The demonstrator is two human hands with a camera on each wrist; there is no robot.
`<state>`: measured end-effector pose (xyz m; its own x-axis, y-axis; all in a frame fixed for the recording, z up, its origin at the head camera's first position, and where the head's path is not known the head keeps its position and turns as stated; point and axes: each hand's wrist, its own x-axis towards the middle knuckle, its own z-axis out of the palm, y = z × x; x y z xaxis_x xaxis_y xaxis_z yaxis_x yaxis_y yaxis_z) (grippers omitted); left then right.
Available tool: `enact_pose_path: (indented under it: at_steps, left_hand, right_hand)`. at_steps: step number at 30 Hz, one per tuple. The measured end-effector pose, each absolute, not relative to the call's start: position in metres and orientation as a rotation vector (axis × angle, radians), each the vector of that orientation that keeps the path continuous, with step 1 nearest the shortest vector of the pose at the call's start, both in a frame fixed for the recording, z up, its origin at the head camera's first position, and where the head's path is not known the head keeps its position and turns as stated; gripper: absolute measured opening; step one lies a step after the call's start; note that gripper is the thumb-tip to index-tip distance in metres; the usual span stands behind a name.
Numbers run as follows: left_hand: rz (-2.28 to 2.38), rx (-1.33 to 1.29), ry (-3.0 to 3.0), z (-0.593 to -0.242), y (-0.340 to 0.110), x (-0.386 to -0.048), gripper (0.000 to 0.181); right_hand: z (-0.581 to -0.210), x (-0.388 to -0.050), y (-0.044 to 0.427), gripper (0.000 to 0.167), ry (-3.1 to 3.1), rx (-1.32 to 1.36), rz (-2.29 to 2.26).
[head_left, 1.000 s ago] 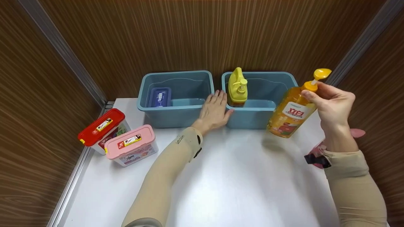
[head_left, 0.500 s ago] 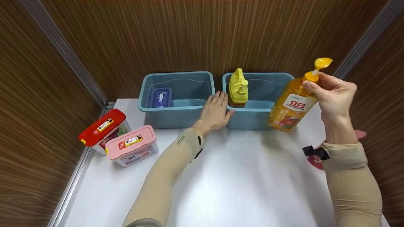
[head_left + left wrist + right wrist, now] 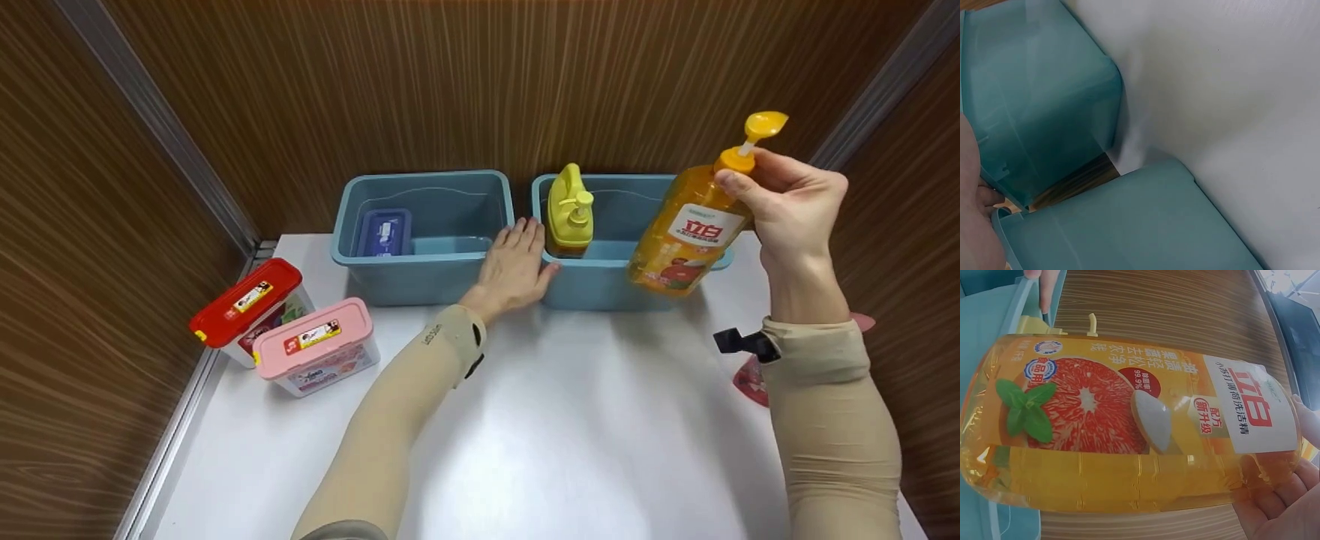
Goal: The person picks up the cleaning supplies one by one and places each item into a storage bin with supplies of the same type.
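Note:
My right hand (image 3: 799,202) grips an amber dish soap bottle (image 3: 686,236) by its neck, below the yellow pump head. The bottle hangs tilted, its base in front of the right teal bin (image 3: 600,289) as the head view sees it. Its grapefruit label fills the right wrist view. My left hand (image 3: 514,262) lies with straight fingers across the facing rims of the left teal bin (image 3: 420,285) and the right one. Inside the right bin, at its left end, stands a yellow pump jug (image 3: 568,217). A purple-blue box (image 3: 385,232) sits in the left bin.
At the table's left stand a red-lidded tub (image 3: 251,304) and a pink-lidded tub (image 3: 319,341), side by side. A pink-red item (image 3: 752,382) is mostly hidden behind my right forearm. Wood-grain panels (image 3: 450,90) enclose the white table (image 3: 555,442) at the back and sides.
My right hand has lifted the dish soap bottle and brought it slightly left, over more of the right bin. My left hand stays on the rims.

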<state>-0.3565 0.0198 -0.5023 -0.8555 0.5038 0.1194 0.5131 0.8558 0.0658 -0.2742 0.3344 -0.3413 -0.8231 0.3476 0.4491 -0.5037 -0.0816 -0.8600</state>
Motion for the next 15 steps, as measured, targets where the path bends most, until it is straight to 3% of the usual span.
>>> enact_pose_path:
  at_steps: [15]
  left_hand:
    - [-0.172, -0.79, -2.939, -0.504, 0.016, -0.355, 0.084]
  right_hand:
    - [-0.33, -0.295, 0.32, 0.048, -1.667, 0.201, 1.947]
